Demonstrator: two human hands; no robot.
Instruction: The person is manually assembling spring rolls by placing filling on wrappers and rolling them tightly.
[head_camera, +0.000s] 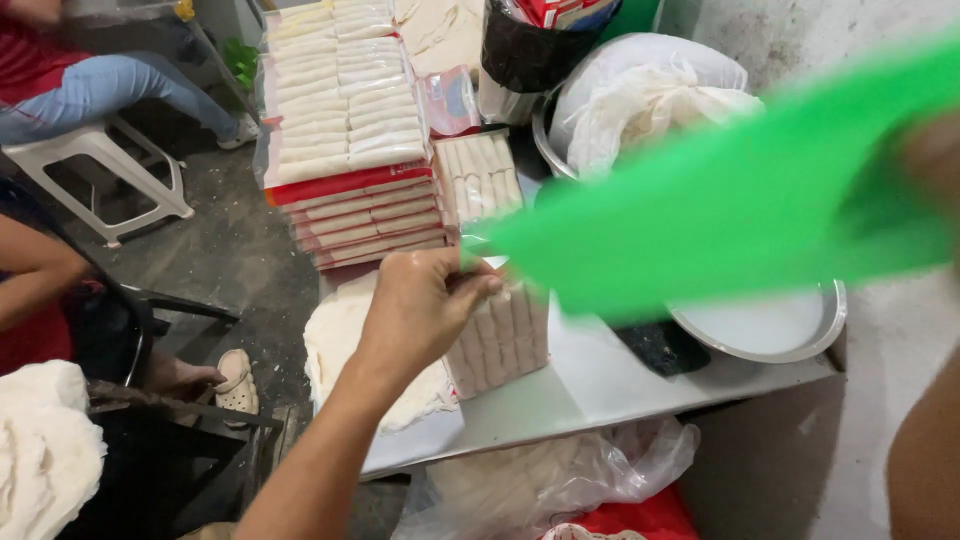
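Stretched taut across the metal table (600, 385): a green plastic sheet (740, 200), blurred, spanning from the left hand to the right. Above the table's near edge, left hand (425, 305) pinching the sheet's narrow left end between thumb and fingers. Far right of the table, right hand (935, 160), badly blurred behind the sheet's wide end; grip impossible to tell. Just below the left hand, on the table, a clear pack of pale rolls (500, 340).
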